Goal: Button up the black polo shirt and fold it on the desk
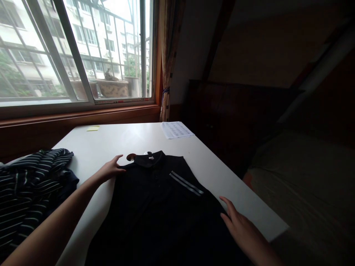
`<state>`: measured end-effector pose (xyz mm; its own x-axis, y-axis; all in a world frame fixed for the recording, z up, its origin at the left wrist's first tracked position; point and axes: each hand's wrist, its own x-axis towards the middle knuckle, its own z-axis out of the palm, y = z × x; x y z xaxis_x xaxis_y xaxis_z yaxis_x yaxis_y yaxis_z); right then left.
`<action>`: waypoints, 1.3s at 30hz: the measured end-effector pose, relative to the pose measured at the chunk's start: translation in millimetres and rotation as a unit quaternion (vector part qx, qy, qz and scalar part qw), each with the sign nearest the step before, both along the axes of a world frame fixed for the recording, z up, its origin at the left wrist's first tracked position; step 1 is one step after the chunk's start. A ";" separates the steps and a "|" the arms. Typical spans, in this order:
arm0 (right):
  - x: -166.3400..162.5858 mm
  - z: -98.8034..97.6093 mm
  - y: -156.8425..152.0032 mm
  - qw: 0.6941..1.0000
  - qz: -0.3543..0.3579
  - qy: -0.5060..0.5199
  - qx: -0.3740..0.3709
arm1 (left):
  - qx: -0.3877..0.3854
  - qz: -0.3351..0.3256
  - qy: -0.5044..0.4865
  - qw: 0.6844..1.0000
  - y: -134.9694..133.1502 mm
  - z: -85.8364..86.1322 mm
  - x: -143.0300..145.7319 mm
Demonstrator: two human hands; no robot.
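Note:
A black polo shirt (155, 214) lies spread on the white table (108, 138), its collar toward the window. The sleeve on the right is folded in over the front, and its two grey stripes slant across the chest. At the left shoulder, my left hand (112, 168) touches the edge of the cloth with thumb and fingers apart. My right hand (238, 221) is open at the right edge of the shirt, fingertips beside or on the fabric. The shirt's lower part runs out of view at the bottom.
Dark clothing with white stripes (33, 184) is heaped on the left. Printed sheets (176, 130) and a yellow sticky note (93, 128) rest at the table's far edge. A small brown round object (131, 157) shows by the collar. Beyond stands a barred window (111, 51) with a curtain (167, 55).

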<state>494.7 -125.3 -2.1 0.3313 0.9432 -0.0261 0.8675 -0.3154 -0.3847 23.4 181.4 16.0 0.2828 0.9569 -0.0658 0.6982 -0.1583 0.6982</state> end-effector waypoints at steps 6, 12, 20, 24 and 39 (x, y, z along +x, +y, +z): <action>-5.1 3.3 17.0 0.999 0.028 -0.009 -0.019 | 0.030 0.049 -0.005 0.998 6.9 -7.2 -19.8; -23.0 15.1 68.7 0.996 0.080 -0.023 -0.010 | 0.082 0.105 0.049 0.990 13.5 -10.0 -59.2; -52.9 30.4 166.9 0.993 0.120 0.015 0.002 | 0.115 0.234 0.090 0.961 23.6 -14.7 -102.1; -56.3 28.8 205.6 0.993 0.112 0.034 0.005 | 0.128 0.265 0.092 0.951 26.7 -20.0 -104.3; 8.7 35.2 98.8 0.984 0.076 0.132 -0.091 | 0.155 0.249 0.077 0.953 19.0 -26.2 -99.5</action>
